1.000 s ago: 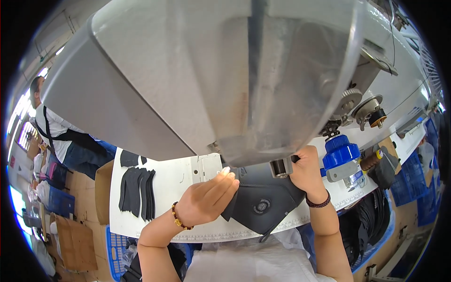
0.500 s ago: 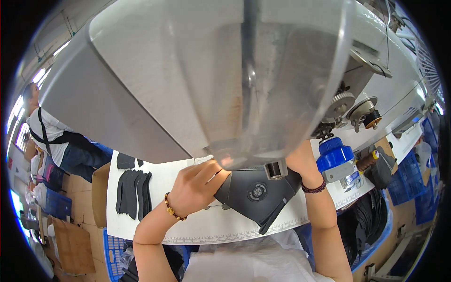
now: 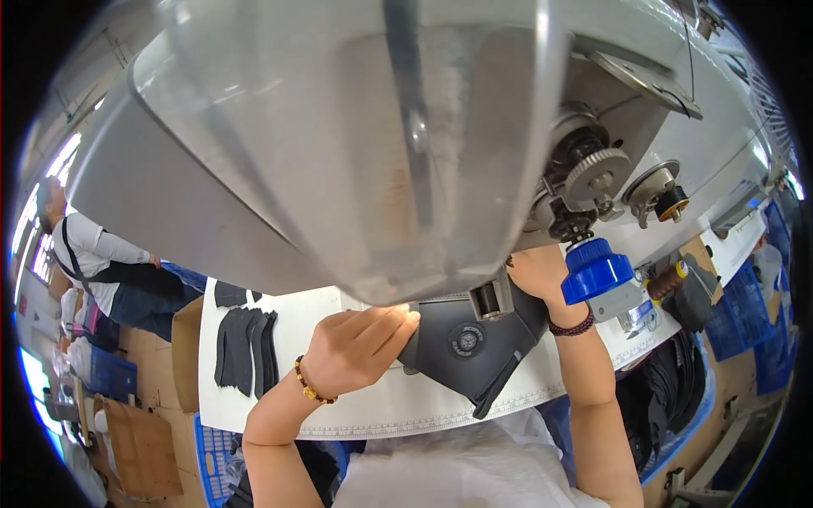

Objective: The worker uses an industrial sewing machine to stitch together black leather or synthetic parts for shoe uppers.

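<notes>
A black panel (image 3: 495, 370) with a round raised emblem lies on the white table under the head of a sewing machine (image 3: 254, 161). Its lower corner has loose, folded strips. At the panel's left edge, my left hand (image 3: 360, 343) has its fingers pressed together on it; the thumb is mostly hidden. My right hand (image 3: 538, 273) reaches past the panel's right side, beneath the machine, where its fingers are out of sight. A beaded bracelet shows on each wrist.
Black cut pieces (image 3: 246, 351) lie on the table's left. A blue knob (image 3: 595, 269) and metal tension discs (image 3: 600, 176) project near my right hand. A thread cone (image 3: 669, 281) stands farther right. Blue baskets (image 3: 212, 461) flank the table. Another person (image 3: 102, 262) stands at far left.
The view has shifted, so the machine head appears farther left. My left hand's fingers look straighter and closer together at the panel's edge. The panel has barely moved relative to the table.
</notes>
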Demonstrator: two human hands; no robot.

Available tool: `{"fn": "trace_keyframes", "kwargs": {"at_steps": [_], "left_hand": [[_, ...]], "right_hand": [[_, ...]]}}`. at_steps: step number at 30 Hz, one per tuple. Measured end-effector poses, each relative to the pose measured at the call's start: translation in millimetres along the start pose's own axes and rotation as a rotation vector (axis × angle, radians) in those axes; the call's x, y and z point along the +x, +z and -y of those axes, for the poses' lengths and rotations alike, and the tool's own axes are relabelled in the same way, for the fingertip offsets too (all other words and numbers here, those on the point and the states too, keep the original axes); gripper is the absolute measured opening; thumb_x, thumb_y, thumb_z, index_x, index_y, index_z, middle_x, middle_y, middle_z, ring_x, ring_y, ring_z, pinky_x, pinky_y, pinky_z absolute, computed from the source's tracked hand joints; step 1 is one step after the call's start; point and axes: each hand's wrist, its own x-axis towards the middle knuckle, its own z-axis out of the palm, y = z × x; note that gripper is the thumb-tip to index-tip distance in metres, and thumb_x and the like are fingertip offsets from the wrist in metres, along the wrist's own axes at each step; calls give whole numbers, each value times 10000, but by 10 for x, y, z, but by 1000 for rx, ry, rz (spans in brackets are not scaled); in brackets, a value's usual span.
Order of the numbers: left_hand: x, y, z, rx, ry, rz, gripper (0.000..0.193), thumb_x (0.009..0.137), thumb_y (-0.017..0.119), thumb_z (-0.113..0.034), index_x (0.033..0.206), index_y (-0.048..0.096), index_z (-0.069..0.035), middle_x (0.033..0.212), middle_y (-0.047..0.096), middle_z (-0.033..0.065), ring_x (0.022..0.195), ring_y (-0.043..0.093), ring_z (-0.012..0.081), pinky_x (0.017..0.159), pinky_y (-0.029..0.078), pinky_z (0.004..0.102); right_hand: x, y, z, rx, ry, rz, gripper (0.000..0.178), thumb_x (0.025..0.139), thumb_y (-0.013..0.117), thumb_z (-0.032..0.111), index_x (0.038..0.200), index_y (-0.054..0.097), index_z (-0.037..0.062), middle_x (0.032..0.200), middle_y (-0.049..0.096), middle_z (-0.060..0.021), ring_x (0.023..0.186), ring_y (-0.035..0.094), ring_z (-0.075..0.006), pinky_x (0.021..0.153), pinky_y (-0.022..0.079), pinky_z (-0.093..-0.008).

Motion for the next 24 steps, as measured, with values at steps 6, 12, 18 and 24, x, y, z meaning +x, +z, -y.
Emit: {"fn": "trace_keyframes", "kwargs": {"at_steps": [6,12,18,24], "left_hand": [[-48,-44,-20,16,-36,105,213,603,640,-76,809,634,-21,794,605,72,633,618,157,450,463,227],[-11,-6,42,1,-33,47,206,612,616,-55,815,627,-22,813,612,77,639,619,161,488,482,225],[40,65,111,-23,-89,69,195,611,614,-19,806,621,-31,834,601,67,720,628,175,554,509,238],[84,12,66,-33,-165,113,226,586,637,8,807,622,-36,845,606,73,751,633,200,600,527,258]], "right_hand": [[-32,1,-46,-21,-104,-42,268,766,615,195,988,621,46,986,632,-91,904,588,-240,786,451,-332],[41,180,-558,-121,-33,-3,258,767,602,192,974,614,39,980,624,-114,901,579,-290,774,453,-371],[113,235,-1012,-335,-210,-75,211,765,591,182,925,624,49,952,618,-121,903,566,-298,772,450,-375],[-129,-8,-221,-309,-104,-95,252,747,624,218,947,631,65,952,606,-119,903,558,-301,775,441,-382]]}}
